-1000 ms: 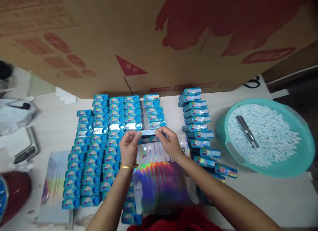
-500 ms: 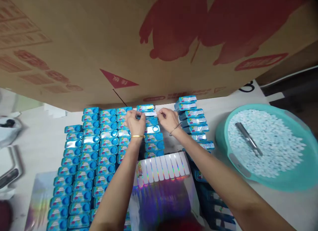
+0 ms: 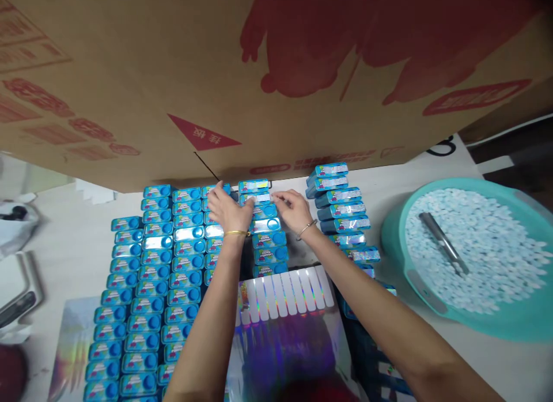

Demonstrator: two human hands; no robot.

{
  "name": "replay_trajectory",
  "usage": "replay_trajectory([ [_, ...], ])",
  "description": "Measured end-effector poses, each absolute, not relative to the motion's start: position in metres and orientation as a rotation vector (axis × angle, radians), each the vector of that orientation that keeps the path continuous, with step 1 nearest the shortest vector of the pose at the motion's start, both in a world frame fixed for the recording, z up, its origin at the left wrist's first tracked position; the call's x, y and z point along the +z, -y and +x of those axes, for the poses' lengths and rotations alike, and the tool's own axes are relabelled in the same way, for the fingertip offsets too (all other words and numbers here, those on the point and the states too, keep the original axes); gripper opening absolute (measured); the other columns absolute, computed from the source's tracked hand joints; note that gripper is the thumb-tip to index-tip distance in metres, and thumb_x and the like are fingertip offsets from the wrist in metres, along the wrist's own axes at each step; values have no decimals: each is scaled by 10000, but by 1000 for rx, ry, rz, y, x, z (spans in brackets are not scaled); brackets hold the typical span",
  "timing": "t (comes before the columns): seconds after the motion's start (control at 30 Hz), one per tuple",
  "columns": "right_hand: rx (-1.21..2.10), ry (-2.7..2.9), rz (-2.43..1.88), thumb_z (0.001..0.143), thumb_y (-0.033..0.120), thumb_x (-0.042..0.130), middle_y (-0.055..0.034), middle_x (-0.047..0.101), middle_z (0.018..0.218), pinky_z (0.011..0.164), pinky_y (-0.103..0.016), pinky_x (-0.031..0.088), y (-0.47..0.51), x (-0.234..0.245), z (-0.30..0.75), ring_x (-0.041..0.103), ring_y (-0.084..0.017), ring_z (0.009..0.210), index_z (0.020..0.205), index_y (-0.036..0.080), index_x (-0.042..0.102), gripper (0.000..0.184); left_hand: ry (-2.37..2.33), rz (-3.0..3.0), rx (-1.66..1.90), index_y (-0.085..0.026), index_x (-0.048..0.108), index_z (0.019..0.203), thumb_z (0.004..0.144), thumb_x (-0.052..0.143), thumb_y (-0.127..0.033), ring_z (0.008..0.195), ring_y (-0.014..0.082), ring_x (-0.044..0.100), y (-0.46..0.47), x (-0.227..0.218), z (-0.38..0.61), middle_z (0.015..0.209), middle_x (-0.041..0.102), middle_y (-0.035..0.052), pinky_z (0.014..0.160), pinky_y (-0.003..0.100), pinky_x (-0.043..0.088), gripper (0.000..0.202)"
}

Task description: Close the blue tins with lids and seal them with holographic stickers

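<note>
A shiny holographic sticker lies across the top of a small blue tin in the back part of a short column. My left hand has its fingers spread over the neighbouring tins, and its thumb touches the sticker's left end. At the right end, my right hand has thumb and forefinger together on the sticker's edge. Below the hands lies a sheet of holographic stickers, with a row of pale strips along its far end. Blue tins with stickers stand to the right.
Many blue tins stand in columns at left. A large cardboard box walls off the back. On the right, a turquoise tub holds small pale pieces and a metal-and-dark tool. A white device sits far left.
My left hand has opened from a pinch, its fingers fanning out to the left. The sticker now lies flatter on the tin. My right hand stays at its right end.
</note>
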State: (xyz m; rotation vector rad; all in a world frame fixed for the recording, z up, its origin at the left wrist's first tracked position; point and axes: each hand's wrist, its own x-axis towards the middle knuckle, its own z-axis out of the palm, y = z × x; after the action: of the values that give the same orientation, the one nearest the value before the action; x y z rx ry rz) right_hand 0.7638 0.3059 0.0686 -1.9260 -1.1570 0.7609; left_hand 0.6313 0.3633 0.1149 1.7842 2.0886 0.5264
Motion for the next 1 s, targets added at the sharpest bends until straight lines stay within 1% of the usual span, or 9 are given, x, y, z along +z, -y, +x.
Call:
replay_trajectory([
  [0.2, 718, 1380, -2013, 947, 451, 459, -42, 662, 930, 816, -402, 366, -297, 74, 759, 521, -251, 921, 1001, 289, 733, 322, -2025, 1795, 601, -215, 443, 1255, 593, 796, -328, 1222, 429, 410, -369, 106, 629, 1326, 431, 185, 954, 605, 343, 759],
  [0.27, 579, 1448, -2033, 944, 443, 469, -82, 649, 1023, 827, -423, 358, -291, 83, 759, 502, -280, 973, 1091, 247, 704, 339, -1892, 1851, 653, -216, 498, 1195, 674, 744, -322, 1181, 370, 464, -364, 111, 616, 1264, 493, 152, 954, 546, 377, 585],
  [0.33, 415, 1512, -1991, 946, 423, 469, -114, 618, 1108, 849, -431, 350, -278, 97, 756, 483, -293, 1024, 1168, 211, 662, 363, -1622, 1957, 661, -211, 556, 1099, 817, 606, -306, 1084, 275, 536, -351, 121, 590, 1143, 575, 102, 938, 448, 415, 301],
  [0.4, 362, 1583, -1902, 956, 401, 457, -115, 604, 1119, 866, -418, 344, -258, 111, 745, 477, -282, 1041, 1152, 201, 657, 344, -1307, 2073, 550, -206, 594, 980, 910, 471, -291, 979, 207, 570, -329, 136, 555, 1007, 623, 61, 903, 373, 431, 165],
  [0.5, 483, 1732, -1778, 965, 378, 451, -95, 612, 1060, 862, -388, 338, -223, 126, 715, 484, -255, 1010, 1024, 208, 680, 291, -1077, 2213, 259, -206, 614, 912, 917, 489, -343, 949, 198, 556, -288, 156, 503, 953, 616, 50, 869, 355, 417, 185],
  [0.63, 679, 1945, -1713, 963, 356, 467, -83, 623, 1009, 822, -370, 315, -191, 127, 671, 484, -246, 962, 975, 209, 661, 243, -1149, 2319, 3, -208, 613, 929, 862, 585, -391, 945, 224, 520, -243, 159, 463, 1001, 582, 65, 817, 370, 385, 197],
  [0.77, 765, 2109, -1685, 966, 358, 466, -83, 631, 954, 822, -376, 287, -182, 124, 650, 477, -250, 936, 974, 192, 645, 244, -1193, 2244, 29, -189, 551, 840, 921, 494, -330, 855, 190, 536, -228, 152, 461, 882, 594, 37, 770, 346, 362, 172],
  [0.87, 818, 2136, -1685, 978, 324, 440, -78, 639, 918, 814, -369, 270, -184, 128, 647, 482, -241, 919, 911, 187, 641, 253, -1209, 2250, 55, -191, 556, 852, 937, 463, -315, 778, 173, 551, -228, 154, 464, 798, 613, 17, 760, 346, 348, 177],
  [1.0, 863, 2062, -1727, 975, 281, 443, -68, 653, 878, 784, -356, 258, -189, 130, 644, 499, -225, 885, 826, 184, 620, 251, -1177, 2483, 35, -231, 631, 1013, 947, 425, -287, 912, 219, 569, -226, 158, 463, 974, 682, 70, 842, 408, 340, 223],
])
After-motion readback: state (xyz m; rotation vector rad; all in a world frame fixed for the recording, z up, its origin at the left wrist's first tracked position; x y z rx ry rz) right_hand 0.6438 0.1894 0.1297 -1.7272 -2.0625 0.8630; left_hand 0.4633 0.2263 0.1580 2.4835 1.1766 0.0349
